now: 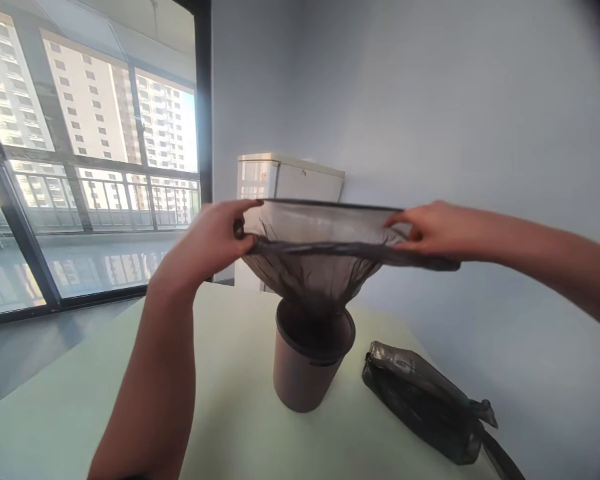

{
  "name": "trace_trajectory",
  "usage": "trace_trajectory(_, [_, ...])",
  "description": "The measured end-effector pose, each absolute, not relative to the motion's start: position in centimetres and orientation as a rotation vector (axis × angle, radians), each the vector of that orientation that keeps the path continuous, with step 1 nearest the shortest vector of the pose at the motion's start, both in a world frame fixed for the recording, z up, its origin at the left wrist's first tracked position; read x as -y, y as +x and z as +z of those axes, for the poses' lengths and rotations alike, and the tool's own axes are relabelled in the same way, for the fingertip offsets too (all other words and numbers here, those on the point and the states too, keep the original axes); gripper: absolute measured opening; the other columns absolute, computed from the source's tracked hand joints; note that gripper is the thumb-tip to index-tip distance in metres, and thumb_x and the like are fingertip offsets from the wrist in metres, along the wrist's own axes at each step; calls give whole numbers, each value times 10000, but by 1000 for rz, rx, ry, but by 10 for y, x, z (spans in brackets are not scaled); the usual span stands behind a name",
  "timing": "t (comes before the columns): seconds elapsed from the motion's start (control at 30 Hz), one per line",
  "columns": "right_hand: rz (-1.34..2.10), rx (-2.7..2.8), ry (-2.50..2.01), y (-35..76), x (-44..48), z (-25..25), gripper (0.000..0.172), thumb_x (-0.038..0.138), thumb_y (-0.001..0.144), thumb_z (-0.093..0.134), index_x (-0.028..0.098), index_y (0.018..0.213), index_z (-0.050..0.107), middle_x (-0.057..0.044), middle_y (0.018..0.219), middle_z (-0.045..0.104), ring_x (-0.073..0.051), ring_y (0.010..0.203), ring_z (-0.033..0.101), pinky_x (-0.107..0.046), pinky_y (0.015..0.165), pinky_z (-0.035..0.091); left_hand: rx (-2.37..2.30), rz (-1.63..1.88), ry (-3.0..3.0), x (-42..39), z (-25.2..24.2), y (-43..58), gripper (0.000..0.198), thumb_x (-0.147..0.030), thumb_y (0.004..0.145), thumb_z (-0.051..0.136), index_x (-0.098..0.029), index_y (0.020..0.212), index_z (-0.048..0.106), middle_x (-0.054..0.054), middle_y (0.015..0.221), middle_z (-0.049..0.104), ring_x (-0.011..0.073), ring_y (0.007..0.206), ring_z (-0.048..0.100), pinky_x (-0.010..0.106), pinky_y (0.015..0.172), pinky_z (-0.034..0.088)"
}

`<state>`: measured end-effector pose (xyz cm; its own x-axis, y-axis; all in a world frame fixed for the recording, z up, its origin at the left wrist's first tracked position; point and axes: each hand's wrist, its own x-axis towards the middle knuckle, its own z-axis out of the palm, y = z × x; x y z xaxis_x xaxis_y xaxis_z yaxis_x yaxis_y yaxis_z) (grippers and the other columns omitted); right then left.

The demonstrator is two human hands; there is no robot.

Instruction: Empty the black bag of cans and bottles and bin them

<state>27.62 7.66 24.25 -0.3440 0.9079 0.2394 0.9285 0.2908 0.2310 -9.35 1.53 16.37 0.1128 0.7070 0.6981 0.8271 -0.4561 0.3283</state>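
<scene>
A thin, see-through black trash bag (pixel 315 267) is stretched wide between my hands, its mouth held level above a trash can. My left hand (pixel 217 233) pinches the bag's left edge between thumb and fingers. At the opposite edge, my right hand (pixel 427 230) grips the rim in the same way. Below, the bag narrows and its lower part hangs into the top of the brownish-pink trash can (pixel 303 377), which stands upright with a dark rim. How deep the bag reaches inside is hidden.
The can stands on a pale green table (pixel 230 413). Right of it lies a bundle of folded black bags (pixel 425 400) with a trailing end. Behind are a white cabinet (pixel 305 177), a plain wall (pixel 455 120), and a glass sliding door (pixel 100 167) at left.
</scene>
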Motion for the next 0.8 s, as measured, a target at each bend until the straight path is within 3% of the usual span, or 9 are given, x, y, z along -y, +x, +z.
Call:
trace_trajectory(0.1, [-170,2726,-1783,277,-81,201,611,401,899,764,162,1441,614,-79,847,784,-225,690,738,-260,555,448,1609,-1071,-2449,-18,132,-100,645,-292,886,630,-224,1523,564,80,1112,721,241,955,655,346,827,526])
trace_trajectory(0.23, [290,2871,-1704,288,-88,128,638,403,756,833,216,1339,653,-56,828,770,-264,683,730,-278,504,458,1671,-924,-2793,-34,77,-101,709,-348,859,685,-223,1535,512,81,1163,695,258,1005,640,329,836,497])
trace_trajectory(0.33, [620,2864,-1652,294,-98,81,779,354,658,858,223,1383,604,-60,943,781,-283,797,740,-272,553,492,1706,-854,-3025,-56,39,-101,709,-365,779,771,-210,1435,551,57,1063,671,240,925,613,296,743,471])
trace_trajectory(0.47, [830,2784,-1495,292,-120,42,872,305,639,828,190,1456,545,-93,1100,770,-300,973,720,-268,718,560,1669,-926,-3238,-95,-2,-100,763,-415,699,860,-186,1355,544,-12,888,584,186,796,560,274,682,453])
trace_trajectory(0.53, [917,2778,-1442,289,-133,26,829,281,628,819,161,1416,593,-102,1119,766,-322,1034,703,-288,803,577,1646,-978,-3391,-111,-24,-98,767,-396,682,873,-178,1338,539,-10,914,603,192,832,586,280,718,487])
trace_trajectory(0.67, [1149,2834,-1453,284,-148,-12,567,284,595,848,153,1137,752,-68,1034,778,-365,1089,680,-365,938,575,1647,-1078,-3725,-122,-67,-87,694,-341,695,862,-162,1297,566,64,1130,690,247,1017,644,317,834,553])
trace_trajectory(0.8, [1366,2753,-1461,284,-139,-52,372,329,641,854,213,990,793,-37,1008,780,-342,1051,704,-359,902,603,1654,-1141,-3690,-111,-97,-84,802,-428,671,911,-164,1348,571,121,1290,691,332,1159,642,412,968,572])
